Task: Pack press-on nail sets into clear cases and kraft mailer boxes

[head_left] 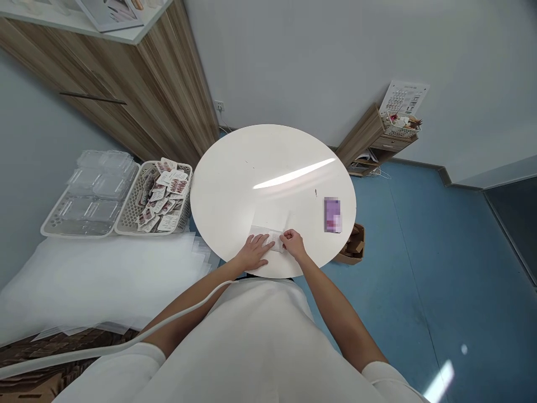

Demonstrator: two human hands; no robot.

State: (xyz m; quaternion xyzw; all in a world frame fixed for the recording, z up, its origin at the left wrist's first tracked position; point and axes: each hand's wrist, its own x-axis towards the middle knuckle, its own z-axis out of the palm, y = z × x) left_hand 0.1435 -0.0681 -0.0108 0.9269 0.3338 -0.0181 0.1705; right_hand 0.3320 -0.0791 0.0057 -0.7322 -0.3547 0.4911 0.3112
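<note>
My left hand [254, 252] lies flat with its fingers spread, pressing on a thin, clear plastic packet [274, 242] near the front edge of the round white table [235, 173]. Something whitish shows inside the packet, but its kind is too faint to make out. At the packet's right edge, my right hand [292, 243] is closed in a pinch on it. A see-through part of the packet seems to reach away from me over the table top. A pixelated purple rectangle [332, 215] lies to the right of my right hand.
Left of the table stand a white basket [118, 224] of printed cards [161, 193] and another of clear plastic boxes [90, 187]. White sheets [104, 274] lie before them. A cardboard box [354, 246] sits on the floor at right; a small cabinet [361, 137] stands behind.
</note>
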